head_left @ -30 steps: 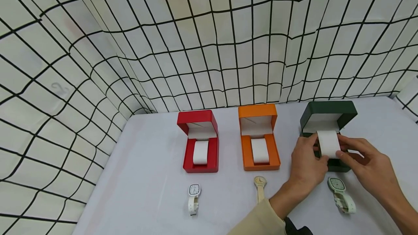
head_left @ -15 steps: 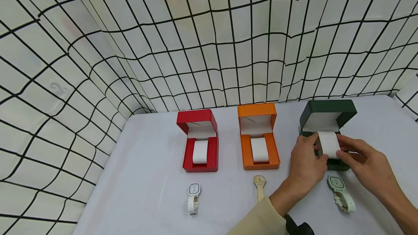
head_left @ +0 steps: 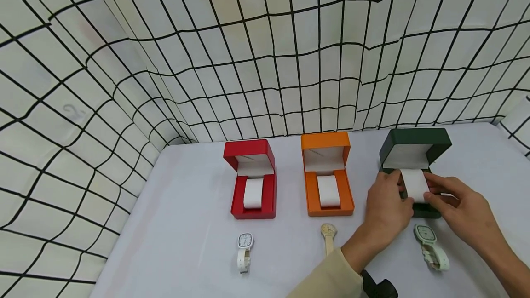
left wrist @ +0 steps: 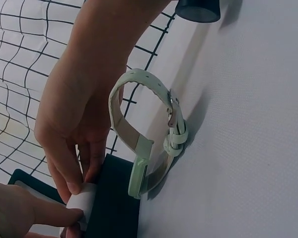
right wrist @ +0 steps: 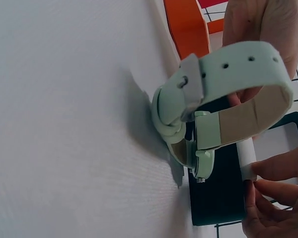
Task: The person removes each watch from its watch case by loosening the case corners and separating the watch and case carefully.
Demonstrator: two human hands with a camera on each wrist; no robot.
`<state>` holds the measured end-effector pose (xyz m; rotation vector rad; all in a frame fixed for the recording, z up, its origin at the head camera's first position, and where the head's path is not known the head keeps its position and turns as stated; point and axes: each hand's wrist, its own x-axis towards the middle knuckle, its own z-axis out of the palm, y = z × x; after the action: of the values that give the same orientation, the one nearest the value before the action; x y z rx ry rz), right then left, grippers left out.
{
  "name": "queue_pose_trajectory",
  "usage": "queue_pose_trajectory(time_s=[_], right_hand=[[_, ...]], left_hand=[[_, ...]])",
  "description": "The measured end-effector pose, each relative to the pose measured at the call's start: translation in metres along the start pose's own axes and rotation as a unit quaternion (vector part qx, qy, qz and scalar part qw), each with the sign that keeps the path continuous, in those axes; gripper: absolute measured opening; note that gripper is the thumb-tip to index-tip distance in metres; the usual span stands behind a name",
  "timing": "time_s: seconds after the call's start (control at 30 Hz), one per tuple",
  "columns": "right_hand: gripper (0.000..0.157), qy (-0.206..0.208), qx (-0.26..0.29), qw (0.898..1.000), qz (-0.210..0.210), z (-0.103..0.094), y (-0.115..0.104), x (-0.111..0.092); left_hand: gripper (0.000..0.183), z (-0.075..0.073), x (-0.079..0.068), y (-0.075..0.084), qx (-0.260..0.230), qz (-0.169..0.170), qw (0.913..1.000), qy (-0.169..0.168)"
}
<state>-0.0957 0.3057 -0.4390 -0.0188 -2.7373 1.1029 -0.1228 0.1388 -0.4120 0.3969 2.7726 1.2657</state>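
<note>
A white watch cushion [head_left: 414,186] is pinched at both ends between my two hands, over the base of the open green watch box [head_left: 416,143]. At its left end my left hand [head_left: 387,208] grips with thumb and fingers, and my right hand [head_left: 465,208] pinches the right end. The cushion's lower edge overlaps the box's front part in the head view. A pale green watch [head_left: 431,248] with its strap buckled in a loop lies in front of the box; its strap looms large [right wrist: 248,67] in the right wrist view.
An open orange box [head_left: 327,144] and an open red box [head_left: 252,148], each with a white cushion inside, stand to the left. A cream watch [head_left: 329,233] and a white watch [head_left: 244,247] lie before them. Black-lined netting [head_left: 273,72] rises behind the white table [head_left: 182,224].
The white cushion sits very slightly lower in the green box's opening, with both hands keeping their hold on it. The boxes and watches stay where they were.
</note>
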Motion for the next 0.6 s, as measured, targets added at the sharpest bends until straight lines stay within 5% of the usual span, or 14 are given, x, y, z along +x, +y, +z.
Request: queue_pose_trajectory(time_s=[0.23, 0.6], right_hand=[[0.047, 0.002, -0.028, 1.0, -0.01, 0.0004, 0.001, 0.0034], [0.045, 0.005, -0.033, 0.999, -0.034, 0.0022, 0.0026, 0.0068]], left_hand=[[0.056, 0.0004, 0.0029, -0.0004, 0.0, 0.003, 1.0, 0.001], [0.048, 0.0017, 0.0031, -0.0001, 0.029, 0.0, 0.9995, 0.01]])
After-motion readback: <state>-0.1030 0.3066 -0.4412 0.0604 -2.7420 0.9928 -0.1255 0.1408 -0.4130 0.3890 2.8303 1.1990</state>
